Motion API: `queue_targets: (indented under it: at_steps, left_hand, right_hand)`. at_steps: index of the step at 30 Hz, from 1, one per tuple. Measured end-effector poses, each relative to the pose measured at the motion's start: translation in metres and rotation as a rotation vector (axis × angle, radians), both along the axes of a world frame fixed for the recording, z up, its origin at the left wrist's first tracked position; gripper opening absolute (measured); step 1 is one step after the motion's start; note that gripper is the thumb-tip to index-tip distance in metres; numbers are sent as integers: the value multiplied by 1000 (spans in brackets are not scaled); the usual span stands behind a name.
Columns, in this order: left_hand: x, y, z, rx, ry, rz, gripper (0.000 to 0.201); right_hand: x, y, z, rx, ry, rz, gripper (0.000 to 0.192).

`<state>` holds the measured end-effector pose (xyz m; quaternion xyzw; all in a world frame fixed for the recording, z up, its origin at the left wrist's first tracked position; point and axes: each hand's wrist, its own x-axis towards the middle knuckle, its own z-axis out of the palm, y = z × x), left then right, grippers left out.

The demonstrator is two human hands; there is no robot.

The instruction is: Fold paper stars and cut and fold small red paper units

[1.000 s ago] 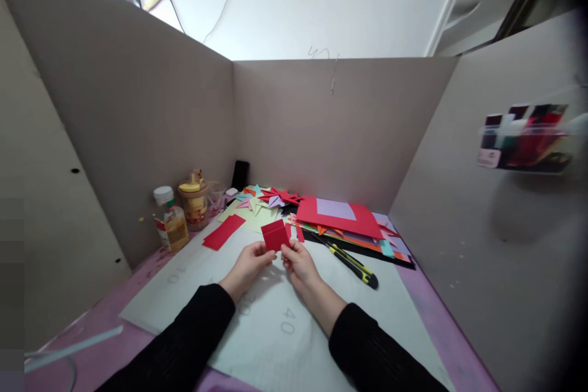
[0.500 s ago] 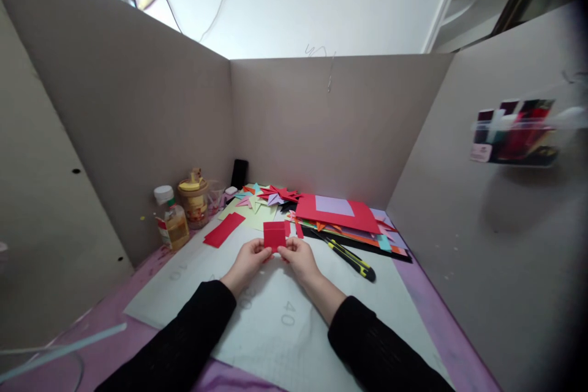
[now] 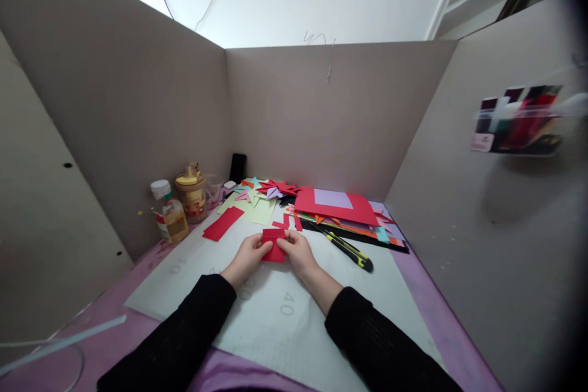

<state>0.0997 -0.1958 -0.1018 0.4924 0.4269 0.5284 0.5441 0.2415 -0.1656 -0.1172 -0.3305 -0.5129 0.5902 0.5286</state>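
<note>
My left hand [image 3: 248, 255] and my right hand [image 3: 296, 252] both pinch a small red paper piece [image 3: 274, 245], which lies low against the white cutting mat [image 3: 275, 312]. The left fingers grip its left edge, the right fingers its upper right edge. A red paper strip [image 3: 223, 223] lies on the mat to the left of the hands. A yellow and black utility knife [image 3: 346, 248] lies just to the right of my right hand.
A stack of coloured paper sheets [image 3: 342, 211] with folded paper stars [image 3: 271, 190] sits behind the hands. A glue bottle [image 3: 168, 219], a jar [image 3: 192, 196] and a black phone [image 3: 237, 168] stand at the back left. Grey cardboard walls [image 3: 321, 116] enclose the desk.
The red paper piece has come down from an upright hold to lie flat on the mat, with both hands still on it.
</note>
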Motion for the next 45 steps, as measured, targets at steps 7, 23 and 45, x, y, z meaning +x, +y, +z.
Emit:
queue_targets:
  at_steps: [7, 23, 45]
  left_hand:
    - [-1, -1, 5, 11, 23, 91, 31]
    - [-2, -5, 18, -62, -124, 51, 25]
    - [-2, -6, 15, 163, 131, 182, 31]
  right_hand:
    - [1, -1, 2, -49, 34, 16, 14]
    - [-2, -4, 9, -161, 211, -29, 18]
    - [9, -3, 6, 237, -190, -45, 16]
